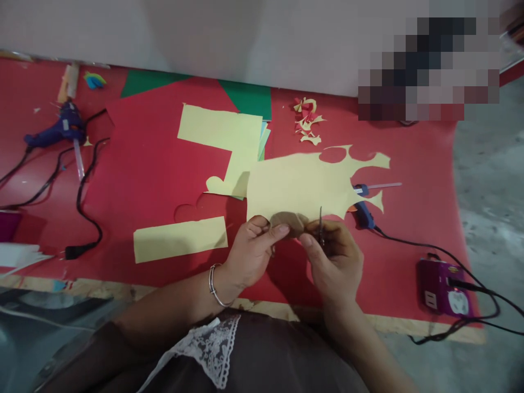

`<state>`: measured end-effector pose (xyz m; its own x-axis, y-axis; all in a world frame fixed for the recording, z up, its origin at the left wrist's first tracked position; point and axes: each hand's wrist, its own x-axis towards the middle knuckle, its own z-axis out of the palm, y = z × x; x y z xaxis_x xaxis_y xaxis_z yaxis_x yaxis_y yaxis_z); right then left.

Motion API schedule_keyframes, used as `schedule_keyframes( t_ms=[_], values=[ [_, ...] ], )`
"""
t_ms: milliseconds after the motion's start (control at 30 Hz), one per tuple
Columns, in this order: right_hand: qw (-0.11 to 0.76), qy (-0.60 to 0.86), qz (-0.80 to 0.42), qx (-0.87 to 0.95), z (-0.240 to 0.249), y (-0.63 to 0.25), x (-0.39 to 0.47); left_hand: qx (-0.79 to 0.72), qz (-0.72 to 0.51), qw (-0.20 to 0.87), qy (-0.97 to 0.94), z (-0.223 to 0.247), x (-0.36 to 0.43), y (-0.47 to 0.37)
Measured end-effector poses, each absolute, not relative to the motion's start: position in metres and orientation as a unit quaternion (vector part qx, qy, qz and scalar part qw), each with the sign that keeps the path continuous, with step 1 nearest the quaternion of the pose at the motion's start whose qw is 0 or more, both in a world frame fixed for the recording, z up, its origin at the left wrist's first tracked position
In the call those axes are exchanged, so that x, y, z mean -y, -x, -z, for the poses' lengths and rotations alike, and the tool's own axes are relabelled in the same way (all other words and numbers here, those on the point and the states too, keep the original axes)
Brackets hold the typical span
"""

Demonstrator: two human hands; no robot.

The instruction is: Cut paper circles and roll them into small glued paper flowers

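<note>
My left hand (254, 248), with a bangle at its wrist, pinches a small rounded paper piece (289, 222) that looks brownish in shadow. At the other side of that piece is my right hand (335, 256), its fingers curled round small scissors (321, 232) whose blade points away from me. Thumb and fingers of the right hand also meet at the paper's edge. Just beyond both hands lies a large yellow sheet (286, 183) with curved cut-outs along its right side. A yellow strip (180, 240) rests left of my left hand.
Red sheets (143, 147), an angular yellow piece (221, 128) and paper scraps (307, 120) lie on the red table (421, 218). Glue guns (69, 128) (364, 213) with cords are at left and right. A purple box (444, 289) with cables sits at the right edge.
</note>
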<state>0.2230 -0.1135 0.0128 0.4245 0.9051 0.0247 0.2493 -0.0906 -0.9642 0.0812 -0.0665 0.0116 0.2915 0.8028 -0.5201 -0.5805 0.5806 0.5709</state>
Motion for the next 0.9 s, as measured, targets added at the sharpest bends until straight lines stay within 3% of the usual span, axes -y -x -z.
schedule_keyframes(
  t_ms=[367, 900],
  values=[
    [0.4, 0.679, -0.443, 0.428, -0.013, -0.242, 0.126, -0.375, -0.442, 0.8, -0.155, -0.017, 0.054, -0.073],
    [0.408, 0.649, -0.472, 0.436, -0.028, -0.246, 0.116, -0.361, -0.419, 0.817, -0.166, -0.012, 0.054, -0.071]
  ],
)
